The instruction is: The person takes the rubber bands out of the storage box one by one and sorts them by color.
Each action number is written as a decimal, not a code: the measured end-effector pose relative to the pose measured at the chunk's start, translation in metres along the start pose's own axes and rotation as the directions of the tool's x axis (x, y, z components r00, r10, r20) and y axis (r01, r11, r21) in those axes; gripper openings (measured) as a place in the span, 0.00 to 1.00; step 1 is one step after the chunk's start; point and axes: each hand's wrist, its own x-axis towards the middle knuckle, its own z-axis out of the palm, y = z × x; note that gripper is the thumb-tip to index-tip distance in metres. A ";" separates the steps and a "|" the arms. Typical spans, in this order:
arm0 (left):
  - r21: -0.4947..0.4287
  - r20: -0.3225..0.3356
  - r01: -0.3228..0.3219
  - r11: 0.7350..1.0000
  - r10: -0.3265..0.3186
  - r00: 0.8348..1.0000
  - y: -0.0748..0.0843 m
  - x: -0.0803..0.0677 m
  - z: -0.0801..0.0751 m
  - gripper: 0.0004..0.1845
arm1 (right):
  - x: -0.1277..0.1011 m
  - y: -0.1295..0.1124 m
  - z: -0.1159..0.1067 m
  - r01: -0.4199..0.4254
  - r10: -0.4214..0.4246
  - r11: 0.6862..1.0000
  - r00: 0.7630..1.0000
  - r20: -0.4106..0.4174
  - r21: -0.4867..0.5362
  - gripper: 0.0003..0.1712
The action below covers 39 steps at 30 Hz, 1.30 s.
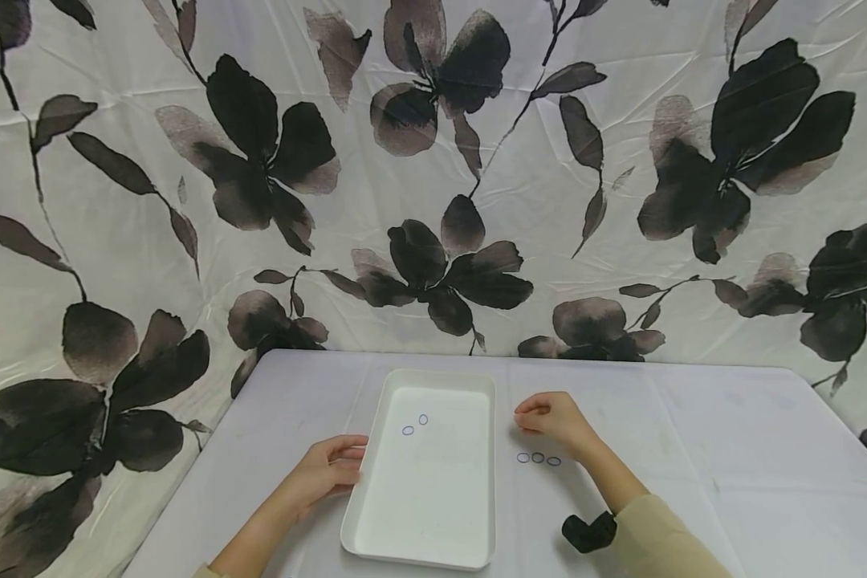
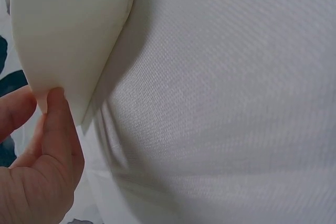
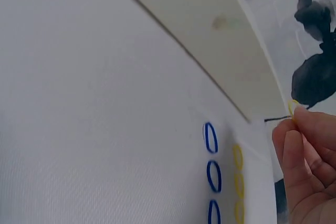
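White cloth printed with large dark flowers (image 1: pixel 433 201) hangs behind and at both sides of a table under a plain white cloth (image 1: pixel 730 449). Left hand (image 1: pixel 328 470) lies on the table at 9 o'clock of a white rectangular plastic tray (image 1: pixel 376 449), fingers loosely curled against the tray's left rim; the left wrist view shows a fingertip (image 2: pixel 55 100) touching the rim's lower edge and a second finger beside it, but whether this is a pinch or mere contact cannot be told. Inside the tray, toward 12 o'clock of its floor, lie two small blue rubber-band rings (image 1: pixel 415 425), near each other and not touching. At 3 o'clock of the tray, on the tablecloth, sit three small blue rings in a row (image 1: pixel 538 458); the right wrist view shows them (image 3: pixel 211 166) with a parallel row of three small yellow rings (image 3: pixel 238 182) just beside. Right hand (image 1: pixel 552 419) rests at 12 o'clock of these rows, near the tray's right rim, fingers curled; in the wrist view the fingertips (image 3: pixel 304 127) pinch one small yellow ring (image 3: pixel 292 107), held clear of the cloth. A dark strap (image 1: pixel 588 531) shows at the right wrist, next to a pale beige sleeve (image 1: pixel 657 538).
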 end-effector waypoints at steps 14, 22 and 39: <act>-0.007 0.023 -0.022 1.000 0.022 0.999 0.002 0.002 0.000 0.30 | -0.008 0.020 -0.025 -0.042 0.039 0.998 0.997 -0.059 -0.050 0.08; -0.002 0.019 -0.025 1.000 0.025 1.000 0.002 0.001 -0.001 0.30 | -0.009 0.029 -0.034 -0.079 0.067 0.989 0.992 -0.106 -0.122 0.07; 0.012 0.017 -0.018 1.000 0.018 1.000 0.000 -0.002 -0.003 0.31 | -0.013 0.040 -0.042 -0.123 0.091 0.966 0.985 -0.149 -0.226 0.05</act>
